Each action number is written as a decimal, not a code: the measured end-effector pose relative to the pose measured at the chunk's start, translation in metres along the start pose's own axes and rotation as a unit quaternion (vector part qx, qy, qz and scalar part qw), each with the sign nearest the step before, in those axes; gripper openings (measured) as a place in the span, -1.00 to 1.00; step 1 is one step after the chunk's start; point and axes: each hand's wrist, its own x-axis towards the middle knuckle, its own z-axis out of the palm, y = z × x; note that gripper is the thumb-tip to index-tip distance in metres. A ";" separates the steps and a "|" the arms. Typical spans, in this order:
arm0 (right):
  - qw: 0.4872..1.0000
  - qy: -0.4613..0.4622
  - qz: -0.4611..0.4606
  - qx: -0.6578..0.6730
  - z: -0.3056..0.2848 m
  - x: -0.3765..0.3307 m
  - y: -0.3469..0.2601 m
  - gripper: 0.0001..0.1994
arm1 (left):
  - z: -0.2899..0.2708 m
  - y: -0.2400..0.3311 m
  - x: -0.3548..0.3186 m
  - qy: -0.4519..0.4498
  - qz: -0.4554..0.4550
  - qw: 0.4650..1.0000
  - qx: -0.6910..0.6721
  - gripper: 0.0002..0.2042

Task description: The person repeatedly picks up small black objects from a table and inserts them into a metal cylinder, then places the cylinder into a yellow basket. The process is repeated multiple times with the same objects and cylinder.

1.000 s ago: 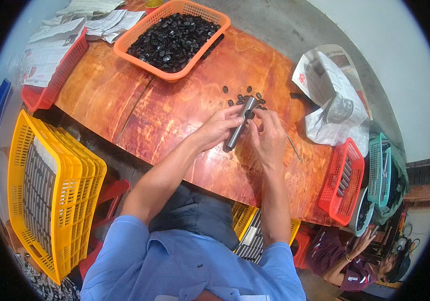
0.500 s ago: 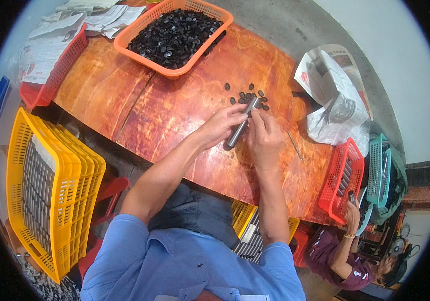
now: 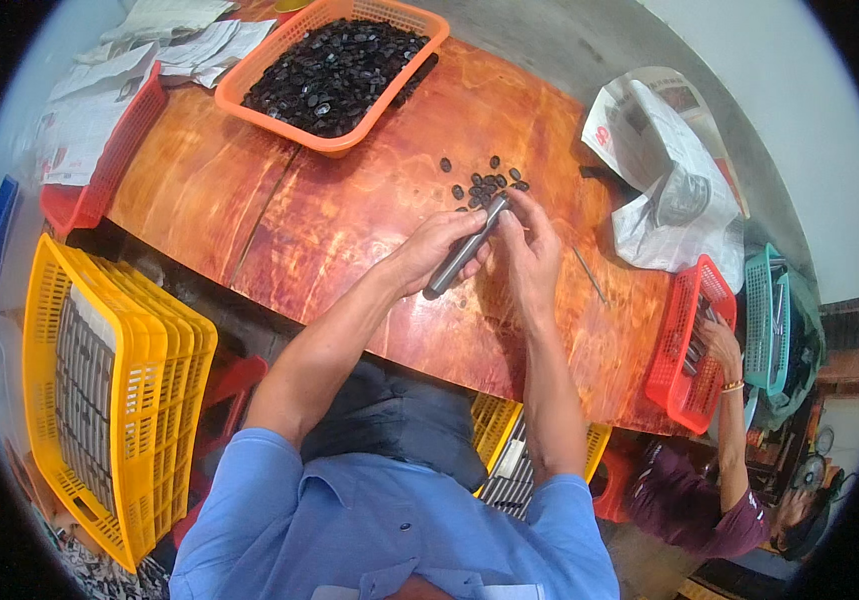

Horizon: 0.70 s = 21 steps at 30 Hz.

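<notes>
My left hand [image 3: 427,248] is closed around a grey metal tube [image 3: 461,252], which slants across it above the wooden table. At the tube's far end, the fingers of my right hand [image 3: 532,238] are pressed against it. Whether a small piece sits under those fingertips is hidden. Just beyond the hands lies a loose cluster of small black oval caps [image 3: 477,189]. To the right of my right hand a thin metal rod [image 3: 589,275] rests on the tabletop.
An orange basket [image 3: 341,143] of black pieces stands at the back. Crumpled newspaper [image 3: 674,235] lies right, near a red basket [image 3: 671,385] of tubes, where a co-worker's hand [image 3: 721,348] reaches in. Stacked yellow crates [image 3: 134,420] stand left; a teal basket [image 3: 757,330] is far right.
The tube has turned in my left hand, and my right fingers have moved up to its far end. The co-worker's hand has moved into the red basket.
</notes>
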 end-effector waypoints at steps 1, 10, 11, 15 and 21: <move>1.000 -0.016 0.019 0.013 0.000 0.002 -0.003 -0.65 | 0.000 0.000 0.000 -0.001 -0.003 1.000 0.014 -0.67; 0.999 -0.035 0.014 0.012 0.005 0.008 0.012 -0.72 | -0.002 -0.008 0.000 -0.036 0.049 0.998 0.033 -0.63; 0.999 -0.037 0.013 0.015 0.005 0.008 0.013 -0.73 | -0.002 -0.008 0.001 -0.037 0.048 0.998 0.035 -0.63; 0.994 -0.034 0.052 0.094 0.004 0.007 0.016 -0.72 | 0.000 -0.009 0.002 -0.018 0.038 0.997 0.067 -0.63; 0.967 -0.041 0.099 0.232 -0.002 0.007 0.016 -0.69 | 0.003 -0.005 -0.004 -0.023 0.034 0.993 0.108 -0.69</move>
